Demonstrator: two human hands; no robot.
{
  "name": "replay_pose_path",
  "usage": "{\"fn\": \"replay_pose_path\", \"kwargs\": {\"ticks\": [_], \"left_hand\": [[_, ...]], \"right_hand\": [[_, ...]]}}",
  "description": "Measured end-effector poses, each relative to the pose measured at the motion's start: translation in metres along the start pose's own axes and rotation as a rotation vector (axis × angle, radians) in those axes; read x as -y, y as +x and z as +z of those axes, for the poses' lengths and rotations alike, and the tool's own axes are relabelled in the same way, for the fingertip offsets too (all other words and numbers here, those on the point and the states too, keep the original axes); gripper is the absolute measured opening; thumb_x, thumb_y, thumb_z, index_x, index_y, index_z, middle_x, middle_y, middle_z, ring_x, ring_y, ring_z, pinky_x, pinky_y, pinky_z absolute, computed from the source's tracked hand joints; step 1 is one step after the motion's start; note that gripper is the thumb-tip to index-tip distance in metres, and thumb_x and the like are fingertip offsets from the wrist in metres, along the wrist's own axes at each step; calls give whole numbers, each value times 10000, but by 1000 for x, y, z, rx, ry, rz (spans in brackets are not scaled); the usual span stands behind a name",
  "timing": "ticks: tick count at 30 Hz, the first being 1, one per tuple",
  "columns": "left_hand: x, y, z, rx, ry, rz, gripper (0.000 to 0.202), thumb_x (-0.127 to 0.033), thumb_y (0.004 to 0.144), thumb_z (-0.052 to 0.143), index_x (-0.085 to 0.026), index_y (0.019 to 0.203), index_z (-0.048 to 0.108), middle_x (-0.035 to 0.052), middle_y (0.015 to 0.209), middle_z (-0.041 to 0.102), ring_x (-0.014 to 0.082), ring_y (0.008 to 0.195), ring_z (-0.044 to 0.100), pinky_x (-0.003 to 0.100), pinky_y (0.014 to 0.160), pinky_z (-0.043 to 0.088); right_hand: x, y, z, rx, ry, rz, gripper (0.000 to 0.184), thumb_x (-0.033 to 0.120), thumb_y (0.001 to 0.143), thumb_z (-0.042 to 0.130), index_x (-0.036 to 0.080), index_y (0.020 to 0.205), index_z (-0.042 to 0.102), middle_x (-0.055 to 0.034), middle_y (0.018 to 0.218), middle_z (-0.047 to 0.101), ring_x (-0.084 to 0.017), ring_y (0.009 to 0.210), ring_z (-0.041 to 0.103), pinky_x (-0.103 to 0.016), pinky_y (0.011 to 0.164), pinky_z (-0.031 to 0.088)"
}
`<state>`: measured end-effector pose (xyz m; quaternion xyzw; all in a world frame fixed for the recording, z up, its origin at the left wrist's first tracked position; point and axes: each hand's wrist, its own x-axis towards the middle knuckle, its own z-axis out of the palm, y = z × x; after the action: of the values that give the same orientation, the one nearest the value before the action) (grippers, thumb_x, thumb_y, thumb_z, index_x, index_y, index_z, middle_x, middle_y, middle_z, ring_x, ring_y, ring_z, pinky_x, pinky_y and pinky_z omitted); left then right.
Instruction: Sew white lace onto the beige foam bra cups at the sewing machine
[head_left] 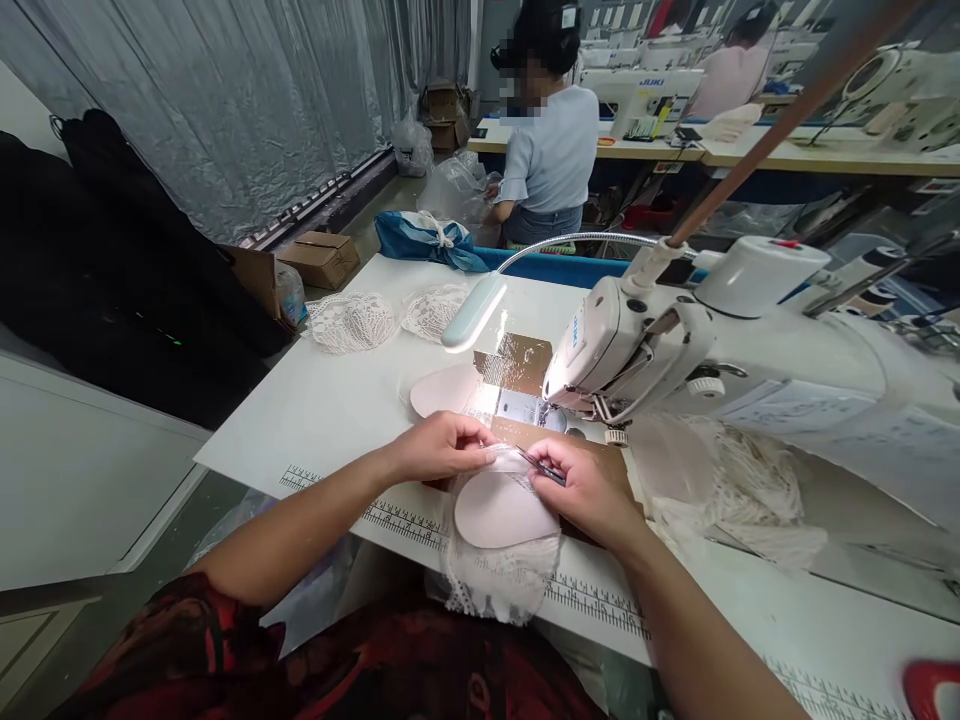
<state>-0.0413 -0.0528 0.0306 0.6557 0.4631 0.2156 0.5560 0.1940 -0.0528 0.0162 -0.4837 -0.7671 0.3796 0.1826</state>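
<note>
My left hand pinches the edge of a white lace bra piece. My right hand is closed around small dark thread snips, whose tip lies against the pinched white fabric. A smooth pale cup of the piece hangs below both hands, and its lace drapes over the table's front edge. Another pale cup lies past my left hand, beside the needle plate. The sewing machine head stands just beyond my right hand.
Two lace cups lie at the table's far left. A lit lamp hangs over the sewing area on a bendy arm. More lace pieces are heaped under the machine arm. A red-rimmed object sits at the lower right. A co-worker sits ahead.
</note>
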Motion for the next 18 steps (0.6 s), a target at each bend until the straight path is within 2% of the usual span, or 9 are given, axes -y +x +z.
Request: {"fn": "replay_pose_path", "kwargs": {"ticks": [2,4,6,7,9,10,12,15,18], "left_hand": [[-7,-2,-12,-141,146,39,308,-415,818,612,-141,942,678,-29,606,529,86,541,454,204,535,371],[-14,0,-25,-304,301,110,298,-404,825,593,-152,958,682,0,694,574,117,638,520,224,611,416],[-17,10,-37,-405,464,153,327,-389,813,591,-169,1042,669,54,941,623,174,837,573,253,711,443],[-17,17,-42,-423,532,139,372,-376,789,611,-178,1102,649,76,1081,605,210,952,566,271,765,444],[-13,32,-49,-399,594,48,500,-341,715,668,-178,1183,602,107,1236,551,276,1095,521,301,831,432],[-10,39,-52,-377,591,-5,534,-320,679,689,-168,1183,597,118,1230,560,294,1102,519,307,833,429],[-3,49,-52,-335,552,-83,481,-289,641,702,-146,1095,629,118,1096,628,296,1017,564,299,775,439],[6,50,-48,-244,464,-115,276,-335,702,651,-133,890,663,80,860,671,235,793,623,260,617,443],[9,41,-42,-102,169,-99,287,-409,770,615,-127,815,644,56,783,664,180,686,618,242,568,448]], "right_hand": [[-2,-1,-2,-137,-158,20,92,316,813,564,233,823,601,-12,815,649,-193,712,578,-315,635,413],[-3,-1,-1,-278,-245,-16,121,319,832,545,229,877,612,-45,883,664,-212,745,599,-329,653,431],[0,-2,4,-313,-267,-152,173,246,835,518,236,967,630,-74,984,675,-233,840,623,-340,708,454],[2,-2,8,-276,-264,-244,231,199,821,514,244,1012,636,-81,1063,670,-241,910,625,-342,748,460],[7,-3,16,-128,-228,-417,338,135,786,517,264,1073,639,-78,1222,623,-248,1029,607,-337,813,458],[9,-3,19,-38,-200,-477,361,123,775,521,273,1081,641,-73,1255,609,-245,1044,604,-330,819,456],[11,-3,21,125,-154,-539,364,110,767,518,272,1069,642,-68,1174,650,-221,961,627,-307,774,455],[8,-3,16,232,-166,-478,275,113,767,509,241,970,643,-30,859,692,-181,760,615,-283,675,427],[2,-1,9,176,-154,-283,125,222,831,510,216,756,610,-11,693,636,-162,654,562,-278,620,401]]}}
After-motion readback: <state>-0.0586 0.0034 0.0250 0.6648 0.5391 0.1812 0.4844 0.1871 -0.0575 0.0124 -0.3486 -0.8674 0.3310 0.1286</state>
